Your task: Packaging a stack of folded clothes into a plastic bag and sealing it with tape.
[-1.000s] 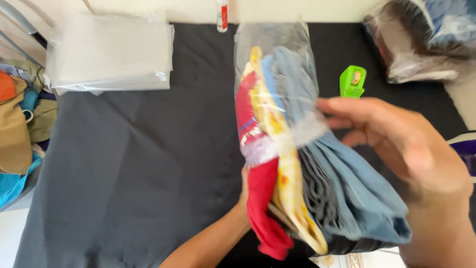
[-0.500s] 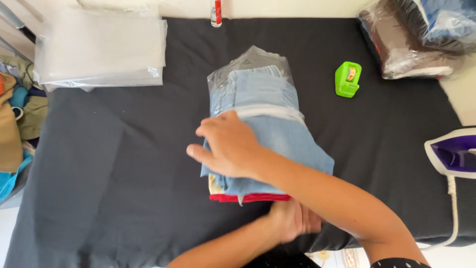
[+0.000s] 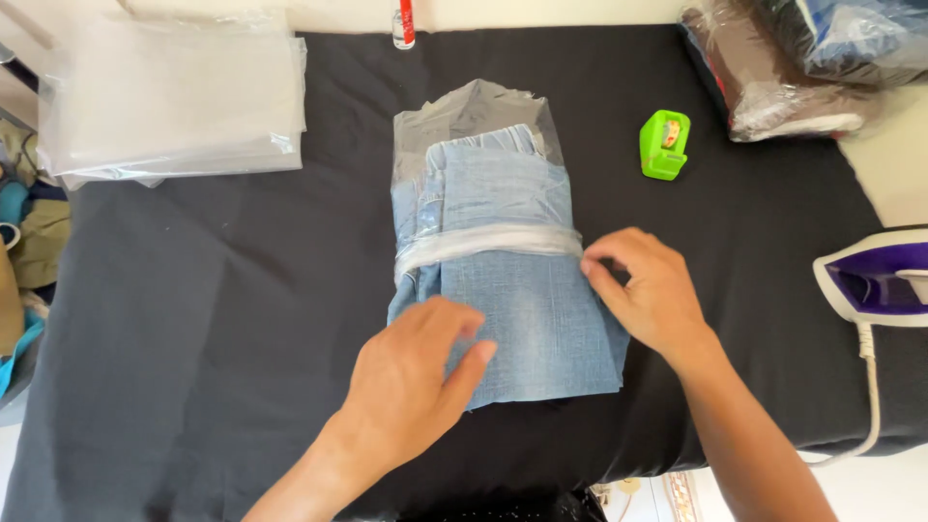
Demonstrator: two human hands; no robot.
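A folded blue denim garment (image 3: 522,290) lies flat on the black table cover (image 3: 222,319), its far half inside a clear plastic bag (image 3: 474,111) whose mouth is bunched across the middle. My left hand (image 3: 416,372) rests flat on the garment's near left corner, fingers together, holding nothing. At the garment's right edge my right hand (image 3: 643,290) pinches the bunched rim of the bag.
A stack of clear plastic bags (image 3: 174,92) lies at the far left. A green tape dispenser (image 3: 665,145) sits right of the garment. Bagged clothes (image 3: 802,58) are at the far right corner, a purple and white iron (image 3: 875,280) at the right edge, loose clothes (image 3: 24,251) at the left.
The bagged clothes were held up on edge, then laid flat with the denim on top. My right hand moved from the top of the pile to its right edge; my left came onto its near corner.
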